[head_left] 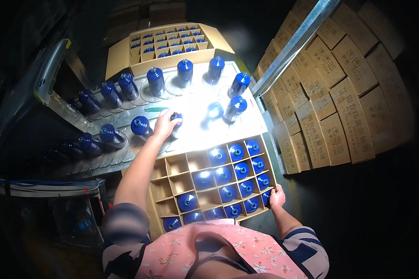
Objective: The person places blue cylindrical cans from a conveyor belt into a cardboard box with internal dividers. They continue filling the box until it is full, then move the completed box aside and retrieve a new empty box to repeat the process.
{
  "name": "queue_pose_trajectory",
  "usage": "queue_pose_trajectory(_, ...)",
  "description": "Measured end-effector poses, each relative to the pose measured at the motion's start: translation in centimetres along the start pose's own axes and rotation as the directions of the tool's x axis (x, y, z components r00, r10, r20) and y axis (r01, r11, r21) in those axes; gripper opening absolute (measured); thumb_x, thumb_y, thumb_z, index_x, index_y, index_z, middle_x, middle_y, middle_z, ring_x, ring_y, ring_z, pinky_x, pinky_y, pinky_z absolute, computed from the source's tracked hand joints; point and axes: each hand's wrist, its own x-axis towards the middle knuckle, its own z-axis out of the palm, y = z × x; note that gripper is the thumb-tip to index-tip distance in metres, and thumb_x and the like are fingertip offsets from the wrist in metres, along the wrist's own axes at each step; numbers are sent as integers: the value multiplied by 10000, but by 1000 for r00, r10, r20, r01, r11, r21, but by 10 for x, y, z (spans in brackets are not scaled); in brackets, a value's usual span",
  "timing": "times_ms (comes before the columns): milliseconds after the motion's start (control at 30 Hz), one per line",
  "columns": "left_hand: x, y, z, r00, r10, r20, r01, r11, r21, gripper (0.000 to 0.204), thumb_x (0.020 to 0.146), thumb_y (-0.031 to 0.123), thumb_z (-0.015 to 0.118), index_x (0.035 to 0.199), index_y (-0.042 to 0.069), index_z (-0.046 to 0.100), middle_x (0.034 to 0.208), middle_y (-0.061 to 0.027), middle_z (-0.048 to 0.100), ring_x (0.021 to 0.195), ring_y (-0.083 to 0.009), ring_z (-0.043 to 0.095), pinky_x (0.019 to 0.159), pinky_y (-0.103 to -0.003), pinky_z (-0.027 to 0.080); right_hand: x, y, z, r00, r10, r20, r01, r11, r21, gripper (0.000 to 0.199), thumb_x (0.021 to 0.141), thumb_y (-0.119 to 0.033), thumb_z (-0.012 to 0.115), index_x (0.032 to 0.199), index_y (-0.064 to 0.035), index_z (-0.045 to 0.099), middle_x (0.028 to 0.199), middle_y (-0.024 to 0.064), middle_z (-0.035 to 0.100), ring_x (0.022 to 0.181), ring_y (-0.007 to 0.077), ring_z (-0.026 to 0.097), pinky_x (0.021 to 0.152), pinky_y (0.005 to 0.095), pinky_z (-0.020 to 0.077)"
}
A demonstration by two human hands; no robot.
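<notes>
My left hand [165,123] is closed round the upper part of a blue glass bottle [176,122], which stands upright on the brightly lit worktop. Close to my body lies an open cardboard box [150,204] with cardboard dividers. Blue bottles fill its right-hand cells and some of the near ones, while several cells at its far left hold none. My right hand [277,197] grips the box's right edge near its front corner, beside a dark blue bottle [266,197]. Left of my left hand stands another blue bottle [141,126].
Blue bottles, such as one [185,72] at the back, stand in a curved line of round carriers running left into a machine [51,74]. Beyond them sits a second divided box [118,56] of bottles. A metal post [293,46] and stacked cartons [330,102] rise at right.
</notes>
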Motion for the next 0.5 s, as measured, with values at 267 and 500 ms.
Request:
queue_pose_trajectory(267,23,27,48,998,-44,39,44,999,6,328,716,224,773,1022,155,677,1126,-68,644,1110,-269,563,905,-378,472,3,1,1,1000,3,-23,-4,999,-52,285,833,-203,592,1115,-211,635,981,143,684,939,360,638,827,445,493)
queue_pose_trajectory(500,-63,29,12,972,64,-226,-130,949,-287,373,795,86,705,1164,86,652,1203,-96,646,1111,-240,587,971,-309,443,3,10,4,1000,-8,22,10,996,-87,287,857,-212,591,1142,-215,620,1005,115,689,936,354,639,814,457,487)
